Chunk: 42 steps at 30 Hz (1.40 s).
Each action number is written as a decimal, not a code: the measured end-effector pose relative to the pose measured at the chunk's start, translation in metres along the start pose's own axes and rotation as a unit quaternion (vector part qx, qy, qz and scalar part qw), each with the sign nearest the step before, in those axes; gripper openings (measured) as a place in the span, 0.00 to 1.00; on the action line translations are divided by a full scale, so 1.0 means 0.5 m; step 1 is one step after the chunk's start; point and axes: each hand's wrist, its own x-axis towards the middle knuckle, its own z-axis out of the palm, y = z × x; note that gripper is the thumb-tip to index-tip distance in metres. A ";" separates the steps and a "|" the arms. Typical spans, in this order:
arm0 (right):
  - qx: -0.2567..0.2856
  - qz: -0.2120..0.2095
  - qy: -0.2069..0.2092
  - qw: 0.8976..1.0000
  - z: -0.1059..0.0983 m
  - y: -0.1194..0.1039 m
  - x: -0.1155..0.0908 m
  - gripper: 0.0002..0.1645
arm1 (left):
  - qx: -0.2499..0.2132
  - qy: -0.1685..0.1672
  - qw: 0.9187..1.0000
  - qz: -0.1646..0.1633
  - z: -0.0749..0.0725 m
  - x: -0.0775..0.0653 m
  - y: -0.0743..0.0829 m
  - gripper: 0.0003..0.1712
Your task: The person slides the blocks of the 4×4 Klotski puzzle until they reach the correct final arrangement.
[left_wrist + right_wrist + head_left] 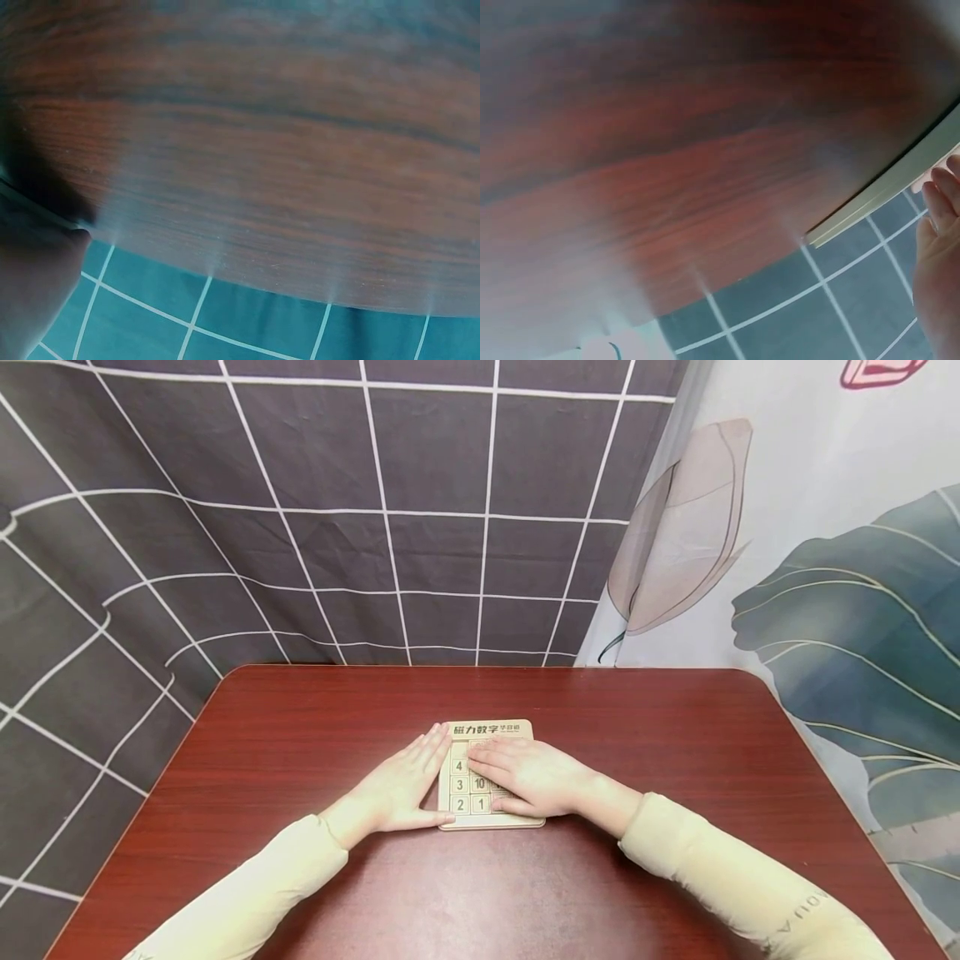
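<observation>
A flat, light-wood number sliding puzzle (489,823) lies on the table, with Chinese characters printed along its far edge. My left hand (401,783) lies along its left side, fingers straight at the far-left corner and thumb at the near-left one. My right hand (536,775) rests flat over the right part, its extended fingers across the tiles. Number tiles 4, 3, 10, 2 and 1 (481,804) show; the right hand hides most others. In the right wrist view the puzzle's side edge (885,193) runs beside the fingers. Only a blurred bit of the left hand (34,292) enters the left wrist view.
The reddish-brown wooden table (322,710) has rounded far corners. Behind it hangs a dark grey curtain (435,552) with a white grid. A pale curtain (795,577) with large leaf prints hangs at the right.
</observation>
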 end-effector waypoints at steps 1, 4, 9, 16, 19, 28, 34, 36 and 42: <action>0.000 0.005 0.001 1.000 -0.001 0.003 -0.002 0.39 | 0.000 0.000 1.000 0.000 0.000 0.000 0.000 0.66; 0.003 0.025 0.002 1.000 0.000 0.012 -0.007 0.39 | 0.000 0.002 1.000 0.000 0.000 -0.001 0.001 0.66; 0.006 0.046 -0.004 0.999 0.002 0.023 -0.011 0.38 | -0.003 0.004 1.000 -0.001 0.000 -0.001 0.002 0.66; 0.008 0.047 -0.006 0.999 0.009 0.024 -0.006 0.38 | -0.004 0.000 1.000 -0.004 0.000 0.000 0.000 0.66; 0.003 0.045 -0.008 0.999 0.013 0.023 0.000 0.39 | -0.004 -0.005 1.000 -0.004 -0.002 0.000 0.002 0.66; 0.003 0.038 -0.020 0.999 0.018 0.017 0.028 0.39 | -0.003 -0.004 1.000 -0.005 -0.001 0.001 0.002 0.66; 0.016 0.043 -0.030 0.999 0.009 0.014 0.032 0.40 | -0.003 -0.009 1.000 -0.005 0.001 0.003 0.001 0.66; 0.021 0.048 -0.030 0.998 0.005 0.015 0.027 0.40 | -0.004 -0.011 1.000 -0.006 0.000 0.003 0.001 0.66; 0.025 0.057 -0.010 0.998 -0.004 0.021 -0.005 0.40 | -0.004 -0.009 1.000 -0.005 -0.003 0.001 0.000 0.66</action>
